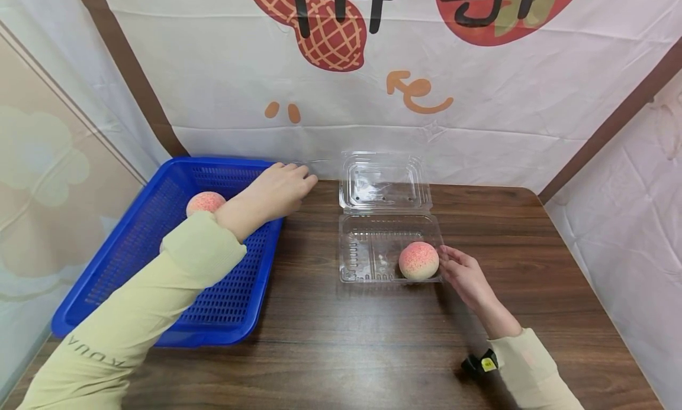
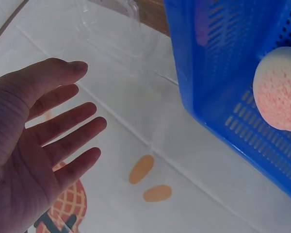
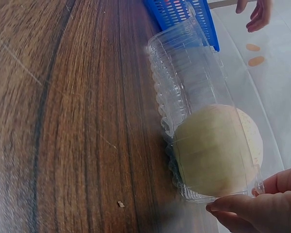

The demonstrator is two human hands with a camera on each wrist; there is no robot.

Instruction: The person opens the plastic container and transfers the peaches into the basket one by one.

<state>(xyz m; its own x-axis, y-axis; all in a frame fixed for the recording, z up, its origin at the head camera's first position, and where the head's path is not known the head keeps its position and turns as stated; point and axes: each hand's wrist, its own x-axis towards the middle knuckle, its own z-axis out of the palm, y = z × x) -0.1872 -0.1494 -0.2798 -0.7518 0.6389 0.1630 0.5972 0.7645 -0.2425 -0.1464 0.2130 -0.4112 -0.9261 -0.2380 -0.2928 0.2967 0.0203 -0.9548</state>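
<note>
A clear plastic clamshell box (image 1: pixel 367 250) lies open on the table, its lid (image 1: pixel 385 182) raised at the back. One pink-and-cream peach (image 1: pixel 419 261) sits in the right part of its base. My right hand (image 1: pixel 467 278) pinches the box's right rim between thumb and fingers, as the right wrist view shows beside the peach (image 3: pixel 213 150). Over the far right corner of the blue basket (image 1: pixel 269 268), my left hand (image 1: pixel 277 191) hovers with loosely spread fingers, holding nothing. Another peach (image 1: pixel 205 203) is in the basket; my left sleeve hides part of the inside.
The wood table (image 1: pixel 319 351) carries both the basket, at left, and the box. A white printed cloth (image 1: pixel 224 67) hangs directly behind them. Near my right sleeve is a small black item with a yellow label (image 1: pixel 487 361).
</note>
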